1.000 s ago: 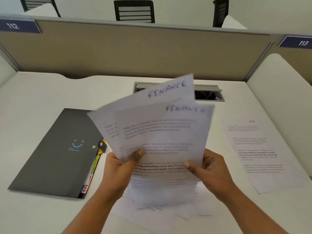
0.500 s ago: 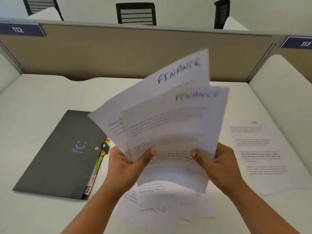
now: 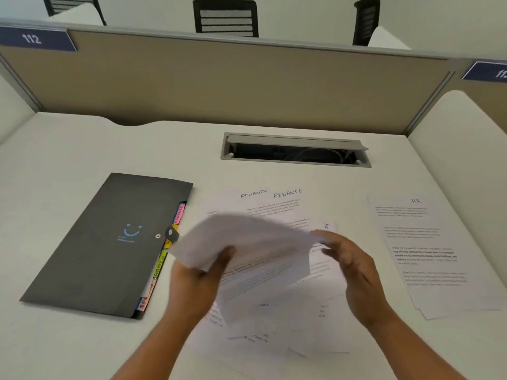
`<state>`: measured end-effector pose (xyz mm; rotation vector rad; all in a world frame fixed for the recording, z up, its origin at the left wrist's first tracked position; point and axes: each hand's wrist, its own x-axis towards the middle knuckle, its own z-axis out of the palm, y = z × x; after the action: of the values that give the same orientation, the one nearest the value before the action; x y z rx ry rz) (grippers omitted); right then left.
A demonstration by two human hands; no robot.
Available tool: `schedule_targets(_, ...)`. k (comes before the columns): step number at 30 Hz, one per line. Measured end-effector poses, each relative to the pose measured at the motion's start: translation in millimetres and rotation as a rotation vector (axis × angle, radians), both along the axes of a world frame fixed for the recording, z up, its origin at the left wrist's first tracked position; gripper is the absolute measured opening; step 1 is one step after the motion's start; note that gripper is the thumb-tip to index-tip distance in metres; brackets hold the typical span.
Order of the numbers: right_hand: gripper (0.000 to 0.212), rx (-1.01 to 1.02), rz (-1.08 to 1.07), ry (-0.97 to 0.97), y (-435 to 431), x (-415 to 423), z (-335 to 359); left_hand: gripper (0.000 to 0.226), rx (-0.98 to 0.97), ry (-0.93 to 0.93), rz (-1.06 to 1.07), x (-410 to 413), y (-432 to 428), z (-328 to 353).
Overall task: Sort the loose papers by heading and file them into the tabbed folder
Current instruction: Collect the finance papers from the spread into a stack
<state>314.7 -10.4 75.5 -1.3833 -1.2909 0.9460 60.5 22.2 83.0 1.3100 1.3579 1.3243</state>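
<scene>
My left hand (image 3: 197, 281) grips a blurred bunch of loose papers (image 3: 247, 242) at its lower left, thumb on top, lifted over the desk. My right hand (image 3: 354, 270) is beside the bunch's right edge with relaxed fingers and holds nothing. Two sheets headed FINANCE (image 3: 285, 201) lie flat just beyond the hands. A pile headed HR (image 3: 428, 242) lies at the right. More loose sheets (image 3: 288, 325) are spread under my hands. The dark grey tabbed folder (image 3: 104, 242) lies closed at the left, its coloured tabs (image 3: 178, 212) showing along its right edge.
An open grey cable tray (image 3: 296, 150) is set into the white desk behind the papers. A tan partition (image 3: 247, 83) closes the back, and a white side divider (image 3: 466, 146) rises at the right. Black chairs stand beyond the partition.
The two FINANCE sheets, held up by both hands before, now lie flat on the desk. My right hand has let go, and my left hand holds a different bunch lower down.
</scene>
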Motion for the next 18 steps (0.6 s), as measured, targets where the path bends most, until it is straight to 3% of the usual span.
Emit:
schedule_targets(2, 0.064, -0.132, -0.145, -0.12, 9.0, 10.0, -12.3, 0.026, -0.008, -0.073, 0.097, -14.2, 7.3, 2.5)
schedule_targets(3, 0.06, -0.258, -0.208, -0.297, 13.9, 15.6, -20.2, 0.026, -0.014, -0.103, 0.138, -22.6, 10.7, 4.4)
schedule_targets(6, 0.092, -0.668, -0.217, -0.762, 22.1, 22.4, -43.1, 0.019, -0.018, -0.125, 0.215, -48.1, 17.6, 6.4)
schedule_targets(10, 0.096, -0.817, -0.228, -0.978, 23.1, 18.2, -55.0, 0.014, -0.039, -0.178, 0.293, -74.2, 15.8, 3.4)
schedule_targets(12, 0.096, -0.841, -0.24, -0.983, 25.6, 19.9, -59.4, 0.013, -0.055, -0.172, 0.306, -83.3, 12.2, 0.6)
schedule_targets(14, 0.091, -0.839, -0.254, -0.86, 28.4, 22.4, -59.4, 0.014, -0.08, -0.16, 0.321, -90.7, 9.1, -1.7)
schedule_targets(16, 0.08, -0.814, -0.269, -0.662, 28.9, 23.1, -58.4, 0.017, -0.088, -0.169, 0.329, -97.7, 6.7, -4.7)
schedule_targets(18, 0.065, -0.759, -0.284, -0.622, 28.7, 23.7, -60.0, 0.022, -0.095, -0.186, 0.343, -103.5, 5.1, -6.8)
